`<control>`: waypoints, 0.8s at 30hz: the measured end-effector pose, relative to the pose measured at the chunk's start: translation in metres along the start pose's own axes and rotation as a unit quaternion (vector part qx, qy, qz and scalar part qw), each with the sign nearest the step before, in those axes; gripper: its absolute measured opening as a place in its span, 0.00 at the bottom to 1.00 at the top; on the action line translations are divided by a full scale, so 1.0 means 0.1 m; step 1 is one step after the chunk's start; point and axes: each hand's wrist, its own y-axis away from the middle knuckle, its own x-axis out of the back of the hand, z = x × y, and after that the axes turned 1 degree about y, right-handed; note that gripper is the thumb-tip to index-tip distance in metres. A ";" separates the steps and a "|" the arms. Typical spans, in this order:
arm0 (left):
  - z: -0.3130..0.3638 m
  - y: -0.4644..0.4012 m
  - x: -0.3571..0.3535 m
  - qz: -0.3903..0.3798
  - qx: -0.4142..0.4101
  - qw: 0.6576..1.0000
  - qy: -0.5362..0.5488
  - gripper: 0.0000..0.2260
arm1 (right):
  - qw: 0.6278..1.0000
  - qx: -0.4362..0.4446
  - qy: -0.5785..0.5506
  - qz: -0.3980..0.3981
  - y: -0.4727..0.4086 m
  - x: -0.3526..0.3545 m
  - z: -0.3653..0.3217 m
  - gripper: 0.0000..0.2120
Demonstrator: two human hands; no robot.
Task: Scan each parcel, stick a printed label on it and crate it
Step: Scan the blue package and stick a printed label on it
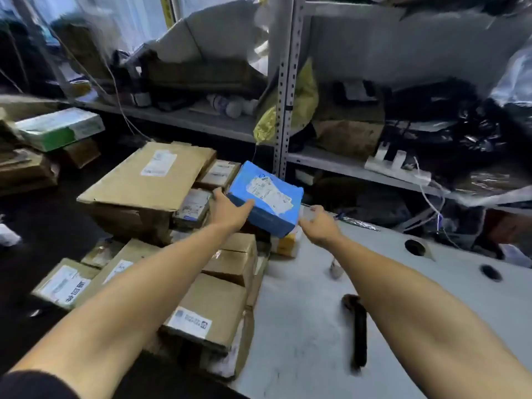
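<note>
We hold the blue rectangular cardboard parcel [266, 198] tilted above the heap of brown cardboard boxes [144, 182], white label up, probably so it can be read or scanned. Our left hand [229, 210] has its grip pinching the parcel's near-left edge, thumb on top. Our right hand [319, 226] is at the right corner; whether its grip touches, we cannot tell. The pale grey surface [316, 326] lies open to the right; the metal shelf upright [283, 110] crowds behind.
</note>
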 end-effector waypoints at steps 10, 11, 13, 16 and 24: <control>-0.17 -0.61 -0.36 0.011 0.149 0.987 0.065 0.41 | 0.937 -0.113 -0.298 -0.145 -0.66 -0.13 -0.06 0.20; -0.17 -0.62 -0.38 0.015 0.152 0.985 0.077 0.40 | 0.932 -0.115 -0.311 -0.145 -0.67 -0.15 -0.06 0.20; -0.17 -0.63 -0.40 0.030 0.153 0.982 0.102 0.38 | 0.927 -0.112 -0.333 -0.132 -0.66 -0.17 -0.04 0.21; -0.13 -0.58 -0.41 0.033 0.134 0.981 0.136 0.36 | 0.922 -0.103 -0.355 -0.119 -0.58 -0.12 0.01 0.20; 0.24 -0.20 -0.54 -0.025 0.059 0.940 0.336 0.43 | 0.858 -0.068 -0.508 -0.032 0.08 0.08 0.15 0.16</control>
